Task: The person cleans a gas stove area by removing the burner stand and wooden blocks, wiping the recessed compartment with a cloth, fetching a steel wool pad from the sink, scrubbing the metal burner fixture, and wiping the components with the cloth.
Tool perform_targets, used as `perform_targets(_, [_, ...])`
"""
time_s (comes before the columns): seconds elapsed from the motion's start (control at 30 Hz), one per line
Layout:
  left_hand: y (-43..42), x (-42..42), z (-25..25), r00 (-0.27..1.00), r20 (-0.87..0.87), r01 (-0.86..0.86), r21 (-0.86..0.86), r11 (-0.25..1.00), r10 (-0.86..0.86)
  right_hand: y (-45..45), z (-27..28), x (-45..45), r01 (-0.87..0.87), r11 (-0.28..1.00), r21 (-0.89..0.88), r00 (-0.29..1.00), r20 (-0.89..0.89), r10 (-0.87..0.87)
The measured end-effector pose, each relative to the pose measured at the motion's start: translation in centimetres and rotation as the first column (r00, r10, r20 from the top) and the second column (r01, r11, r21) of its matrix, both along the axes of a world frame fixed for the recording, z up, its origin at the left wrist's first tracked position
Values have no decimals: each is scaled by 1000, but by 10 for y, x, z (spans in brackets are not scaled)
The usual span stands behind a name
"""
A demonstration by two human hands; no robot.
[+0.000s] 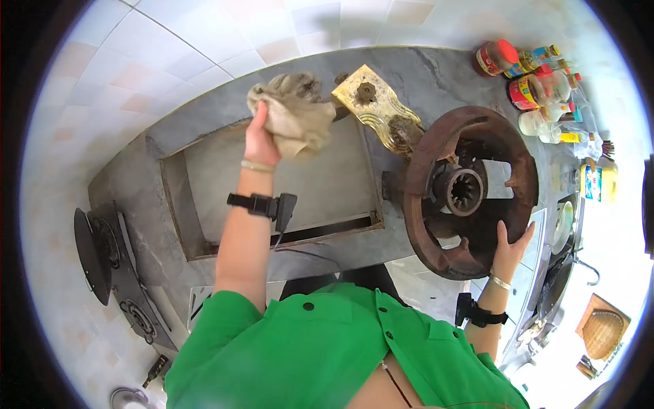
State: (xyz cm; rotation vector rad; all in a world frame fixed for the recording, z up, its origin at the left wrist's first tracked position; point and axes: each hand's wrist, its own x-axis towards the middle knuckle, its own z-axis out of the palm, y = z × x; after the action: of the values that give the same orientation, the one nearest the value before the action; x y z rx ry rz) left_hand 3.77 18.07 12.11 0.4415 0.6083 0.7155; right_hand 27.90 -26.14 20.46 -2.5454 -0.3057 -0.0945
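Gripping a bunched, stained cloth [296, 129] in the left hand [261, 141], over the rectangular cut-out [176, 204] in the grey surface [426, 85]. Gripping the edge of a rusty, round burner [487, 221] in the right hand [511, 255], spreading thumb and fingers across the rim [416, 198]; not seeing the rest of that hold behind the metal. Seeing the burner right of the cut-out, appearing tilted over the near edge of the surface and showing its toothed hub [466, 192] to the camera.

Probably handling a heavy, awkward piece, so ideally bracing the rim firmly against the surface and spreading the load across the palm rather than trusting the fingertips. Guarding against slipping off the near edge by favouring a hold low on the rim, and not leaving fingers between metal and stone. Ideally folding the cloth into a firm pad, turning a cleaner face outward, and not letting loose ends snag on the hub's teeth. Minding the patterned golden plate [379, 114] lying near the burner's upper rim, being unable to tell touching from mere overlapping. Also minding the thin cable [306, 253] hanging by the left wrist strap [255, 204], preferably guiding it clear of the cut-out's edge.
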Motion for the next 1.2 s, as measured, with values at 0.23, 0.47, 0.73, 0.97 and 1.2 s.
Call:
perform_targets(0.23, [-40,-2,142,862,461,182,104,978,-209,32,94,-23,-90,991,97,993,88,81])
perform_targets(0.47, [-186,107,268,553,413,509,520,686,-723,97,214,-84,-693,480,537,697,330,637])
perform_targets(0.73, [-235,119,277,851,-215,359,904,231,-480,-29,222,42,-70,392,917,962,-41,269])
perform_targets(0.97, [-305,0,132,796,-604,284,325,902,-33,-106,114,256,-60,759,648,839,-379,390])
perform_targets(1.2, [-415,42,121,830,-460,319,-73,945,-316,-64,4,312,-712,564,-419,702,-398,590])
